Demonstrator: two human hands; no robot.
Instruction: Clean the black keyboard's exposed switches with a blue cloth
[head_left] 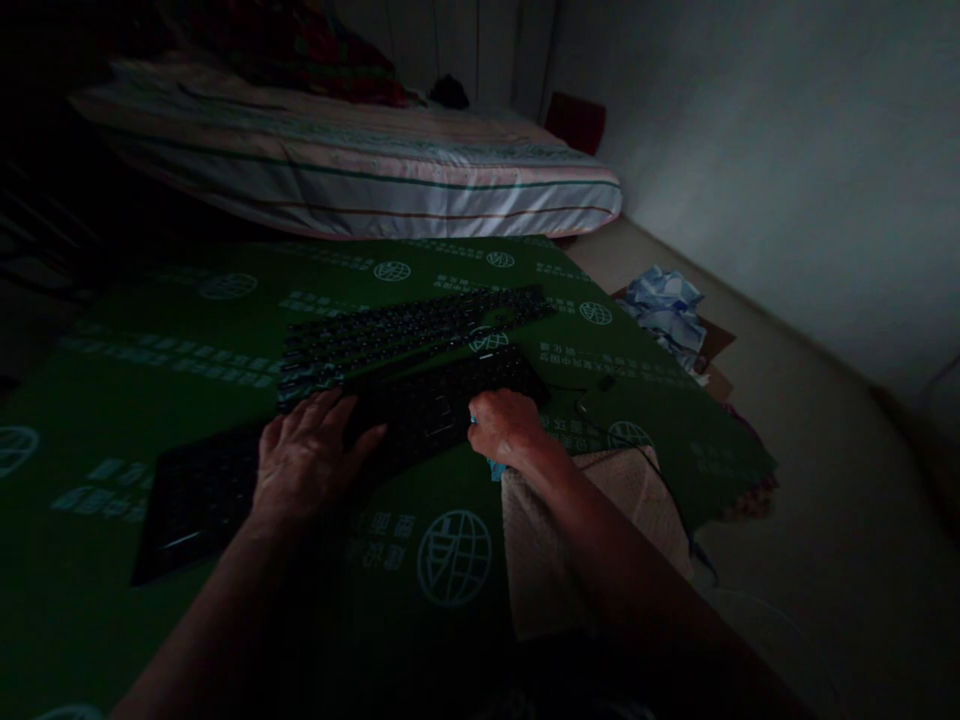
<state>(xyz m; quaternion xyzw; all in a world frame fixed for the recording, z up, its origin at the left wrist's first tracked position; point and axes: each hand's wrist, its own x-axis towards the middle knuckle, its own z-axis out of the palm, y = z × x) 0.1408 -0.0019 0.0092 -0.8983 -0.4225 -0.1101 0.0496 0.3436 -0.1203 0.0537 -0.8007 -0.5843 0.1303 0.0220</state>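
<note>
Beige cloth (540, 570) draped on near right part of green, globe-printed desk (652, 400), under the right forearm. Black keyboard (427, 410) laid at a slant across the desk, in front of the person; fine detail lost to the dark. Its left part is covered by the left hand (304, 455), palm down, fingers spread and nothing gripped. By its near edge, right of center, a small blue item (496, 470) is clenched in the right hand (506, 425); mostly hidden, type can't be told. Thin cable (574, 388) seen off the keyboard's right end. Just beyond the keyboard, black keycaps (405, 325), seemingly loose, are lined up in rows. Crumpled blue-and-white material (664, 305) seen beside the desk, right. Bed (450, 190) with striped sheet seen past the far edge, red bedding (300, 55) heaped on it.
</note>
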